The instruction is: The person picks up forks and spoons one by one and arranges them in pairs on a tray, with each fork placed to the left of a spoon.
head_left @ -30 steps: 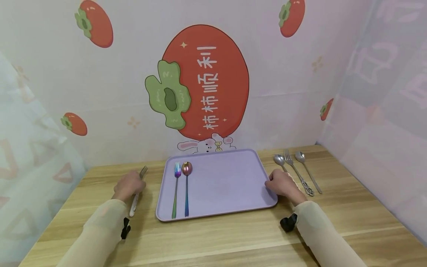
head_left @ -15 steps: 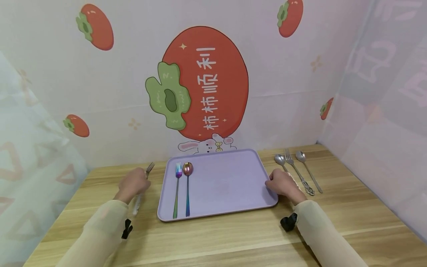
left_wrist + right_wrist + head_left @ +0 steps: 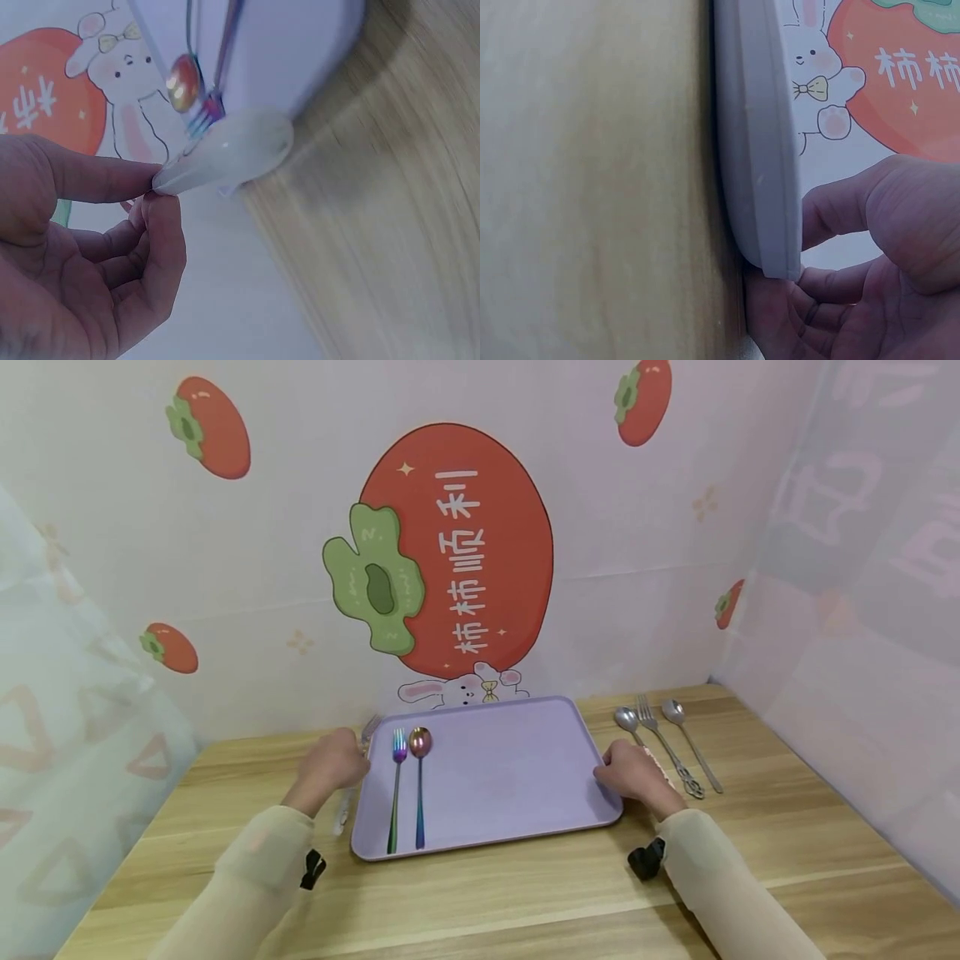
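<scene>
My left hand point(image 3: 333, 767) pinches a fork with a white handle point(image 3: 229, 150) between thumb and fingers. The fork's tines point(image 3: 371, 727) show beyond the hand, over the tray's left rim. A lilac tray point(image 3: 510, 768) lies in the middle of the table, with a rainbow-coloured fork point(image 3: 397, 789) and a rainbow-coloured spoon point(image 3: 420, 777) side by side at its left. My right hand point(image 3: 633, 770) grips the tray's right edge. In the right wrist view, its thumb is at the tray wall point(image 3: 761, 150) and fingers reach beneath the rim.
Right of the tray lie a silver spoon point(image 3: 626, 719) partly hidden by the right hand, a silver fork point(image 3: 667, 747) with an ornate handle and another silver spoon point(image 3: 693, 743). A printed cloth point(image 3: 262, 543) rises behind the wooden table point(image 3: 480, 893).
My left hand has lifted the white-handled fork and carried it right, from the table to the tray's left rim. The right hand stays on the tray's right edge.
</scene>
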Demonstrator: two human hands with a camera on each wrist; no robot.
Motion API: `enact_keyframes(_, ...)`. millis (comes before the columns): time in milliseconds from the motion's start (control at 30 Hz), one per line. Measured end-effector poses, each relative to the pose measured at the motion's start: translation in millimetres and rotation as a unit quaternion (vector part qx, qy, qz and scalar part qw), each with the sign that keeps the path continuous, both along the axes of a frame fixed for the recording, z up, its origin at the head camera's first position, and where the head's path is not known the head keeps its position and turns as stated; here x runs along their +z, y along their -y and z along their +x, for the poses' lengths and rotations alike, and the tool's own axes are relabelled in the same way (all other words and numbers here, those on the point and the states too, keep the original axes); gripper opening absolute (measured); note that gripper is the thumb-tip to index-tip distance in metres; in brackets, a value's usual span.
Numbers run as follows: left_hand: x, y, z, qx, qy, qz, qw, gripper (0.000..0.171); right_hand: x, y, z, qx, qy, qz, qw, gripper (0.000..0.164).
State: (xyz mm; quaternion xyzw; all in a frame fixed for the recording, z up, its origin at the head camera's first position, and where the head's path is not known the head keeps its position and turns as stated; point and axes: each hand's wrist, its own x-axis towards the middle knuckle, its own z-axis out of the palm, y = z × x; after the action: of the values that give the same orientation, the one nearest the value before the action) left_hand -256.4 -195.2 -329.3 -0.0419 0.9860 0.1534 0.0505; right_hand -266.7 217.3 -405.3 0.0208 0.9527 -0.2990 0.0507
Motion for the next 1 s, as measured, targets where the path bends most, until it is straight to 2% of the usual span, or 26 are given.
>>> enact_keyframes(200, 4.3, -17.4, 0.7, -0.012, -0.017, 0.017, 0.9996, 0.01, 0.7, 0.1, 0.5, -0.001, -0.002, 0.002, 1.0, 0.034)
enact_keyframes(367, 4.3, -30.7, -0.6, -0.018, -0.024, 0.043, 0.9986, 0.003, 0.9, 0.2, 0.8, -0.001, 0.0, 0.002, 1.0, 0.034)
enact_keyframes(600, 3.5, -47.1, -4.8, -0.027, -0.046, 0.057, 0.997, 0.017, 1.0, 2.4, 0.6, 0.002, 0.0, 0.001, 1.0, 0.034)
enact_keyframes(767, 4.7, -61.4, -7.2, -0.03, -0.041, 0.079, 0.9956, 0.03, 2.2, 2.7, 0.9, 0.0, -0.002, 0.006, 1.0, 0.033)
enact_keyframes(1000, 1.3, -78.9, -9.9, -0.056, -0.053, 0.072, 0.9944, 0.029, 1.2, 1.2, 1.4, 0.003, -0.006, 0.002, 1.0, 0.033)
